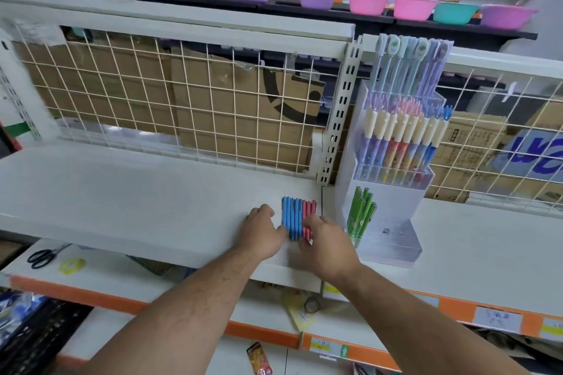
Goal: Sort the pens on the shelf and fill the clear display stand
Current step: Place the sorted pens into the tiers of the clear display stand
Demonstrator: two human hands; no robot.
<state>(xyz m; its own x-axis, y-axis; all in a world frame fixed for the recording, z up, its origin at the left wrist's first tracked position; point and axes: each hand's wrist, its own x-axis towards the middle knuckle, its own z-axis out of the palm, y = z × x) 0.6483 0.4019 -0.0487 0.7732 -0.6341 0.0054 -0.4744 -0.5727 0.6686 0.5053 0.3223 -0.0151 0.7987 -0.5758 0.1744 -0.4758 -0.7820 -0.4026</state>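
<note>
Here, on the white shelf [122,192], left hand [262,231] and right hand [327,243] fingers [311,221] pinch pens [292,216].

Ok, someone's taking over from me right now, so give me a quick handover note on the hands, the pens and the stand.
Left hand: against the left side of the blue pens; grip unclear.
Right hand: fingers on the red pens; grip unclear.
Pens lie in a row on the shelf, blue left, red right, beside the clear display stand.
Done: upper two tiers hold pens; a few green pens in the lowest.
Left: put blue and red pens in the stand.
</note>
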